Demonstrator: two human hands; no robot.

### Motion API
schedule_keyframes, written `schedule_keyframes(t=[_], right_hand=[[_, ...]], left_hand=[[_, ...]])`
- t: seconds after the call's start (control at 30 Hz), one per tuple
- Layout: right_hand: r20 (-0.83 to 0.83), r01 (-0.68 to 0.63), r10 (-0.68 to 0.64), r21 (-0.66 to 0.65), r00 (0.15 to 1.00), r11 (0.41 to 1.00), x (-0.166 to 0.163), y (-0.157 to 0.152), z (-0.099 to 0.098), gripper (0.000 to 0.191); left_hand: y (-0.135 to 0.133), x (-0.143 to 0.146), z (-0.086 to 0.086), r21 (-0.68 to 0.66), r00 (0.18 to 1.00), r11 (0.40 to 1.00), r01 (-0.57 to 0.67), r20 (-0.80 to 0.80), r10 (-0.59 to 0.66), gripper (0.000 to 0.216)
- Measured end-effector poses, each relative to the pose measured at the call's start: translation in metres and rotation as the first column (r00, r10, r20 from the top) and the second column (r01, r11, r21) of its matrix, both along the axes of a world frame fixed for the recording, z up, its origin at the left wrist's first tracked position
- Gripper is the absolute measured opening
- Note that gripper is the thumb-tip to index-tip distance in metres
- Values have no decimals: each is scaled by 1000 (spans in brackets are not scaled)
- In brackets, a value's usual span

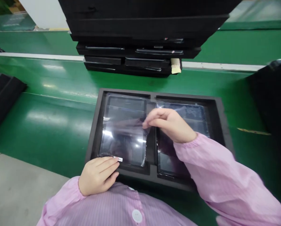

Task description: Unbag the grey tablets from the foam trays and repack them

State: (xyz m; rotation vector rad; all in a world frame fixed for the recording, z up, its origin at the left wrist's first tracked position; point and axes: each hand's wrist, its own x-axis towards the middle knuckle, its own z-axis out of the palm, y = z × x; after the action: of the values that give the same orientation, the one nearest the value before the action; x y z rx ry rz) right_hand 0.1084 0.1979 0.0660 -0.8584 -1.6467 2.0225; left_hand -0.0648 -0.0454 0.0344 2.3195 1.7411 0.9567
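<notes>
At far left, a dark block (pixel 6 94) angles in from the picture's edge. Between it and the tray (pixel 93 135) runs a broad strip of green tabletop (pixel 48 125), giving side room; the tabletop's near edge slants down toward the tray, with grey floor (pixel 24 188) beyond it.

The left hand (pixel 99 175) rests at the tray's near left corner, its grip spread flat, fingers together. Its fingertips meet a white label (pixel 118 159) at the near edge of the left screen (pixel 123 131). That screen lies flat in the tray's left pocket, with narrow dark gaps along its sides. The shirt (pixel 121 207) comes close to the tray's near rim, so room there is tight.

Behind the tray, a black stack (pixel 140 34) rises, a band of tabletop separating its lower front from the tray's far rim.

The right hand (pixel 168 124) reaches in over the right pocket, its fingertips by the left screen's right edge and the divider (pixel 151 147). Its grip is narrow, thumb drawn toward the fingers; blur hides whether anything is pinched. The forearm crosses the right screen (pixel 192 114), which lies in the right pocket and is partly covered.

A pale strip (pixel 175 66) hangs at the stack's lower right corner. At far right, past a narrower stretch of tabletop, stands a black pile (pixel 272 110).
</notes>
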Motion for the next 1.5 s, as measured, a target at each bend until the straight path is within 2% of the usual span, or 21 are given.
schedule_keyframes(t=[0.1,0.17,0.23,0.33,0.37,0.4,0.47,0.53,0.57,0.6,0.63,0.7,0.77,0.83,0.93,1.0,1.13,1.2,1.33,1.43,1.5], right_hand=[[-76,-259,255,-52,964,964,18,13,10,13],[-51,-458,456,-100,889,883,30,20,15,17],[17,-633,638,-107,770,767,39,24,21,21],[81,-773,777,-72,625,630,43,22,27,26],[99,-786,787,-55,609,615,43,21,29,25],[118,-777,774,-31,622,629,41,20,29,22],[159,-668,656,33,738,743,37,20,30,13],[193,-405,380,113,905,907,34,20,29,6],[199,-241,209,152,958,959,34,21,29,11],[205,-88,48,191,978,978,36,22,30,16],[217,30,-83,238,973,971,41,22,31,20],[272,136,-245,364,931,921,56,20,35,23],[419,65,-316,513,851,856,78,13,39,25],[634,-108,-383,595,672,796,103,0,42,28],[838,-307,-452,536,306,786,133,-25,38,27],[863,-333,-467,505,191,796,144,-43,32,23],[849,-351,-507,525,150,775,150,-73,20,24],[846,-356,-516,527,134,772,149,-85,16,23],[828,-354,-555,546,84,760,144,-103,5,24],[793,-292,-602,601,95,744,140,-110,-4,26],[760,-241,-639,646,117,724,140,-112,-9,26]], left_hand=[[0,0,3,-5,1000,1000,-18,7,18,19],[0,0,4,-8,1000,1000,-23,12,23,18],[0,-1,4,-11,1000,1000,-19,17,19,18],[0,-2,2,-9,1000,1000,-10,18,11,17],[-1,-2,2,-8,1000,1000,-9,15,9,17],[-1,-3,1,-6,1000,1000,-7,12,8,17],[-2,-3,0,1,1000,1000,-12,4,12,17],[-4,-3,-1,12,1000,1000,-29,-10,29,16],[-5,-2,0,16,999,999,-39,-22,39,16],[-6,-1,0,20,998,999,-44,-37,45,16],[-6,0,2,21,997,999,-49,-56,50,17],[-6,1,5,28,992,997,-70,-105,73,16],[-3,4,11,45,979,993,-108,-170,114,13],[4,9,17,85,954,987,-140,-254,157,11],[21,27,25,105,928,987,-118,-343,148,16],[36,47,28,65,940,996,-56,-332,74,19],[66,91,28,-73,940,988,136,-305,-152,22],[77,107,28,-163,916,971,177,-333,-223,23],[93,119,29,-270,893,947,172,-363,-266,31],[98,119,27,-263,878,947,186,-389,-281,35],[97,118,24,-241,859,943,230,-405,-313,28]])
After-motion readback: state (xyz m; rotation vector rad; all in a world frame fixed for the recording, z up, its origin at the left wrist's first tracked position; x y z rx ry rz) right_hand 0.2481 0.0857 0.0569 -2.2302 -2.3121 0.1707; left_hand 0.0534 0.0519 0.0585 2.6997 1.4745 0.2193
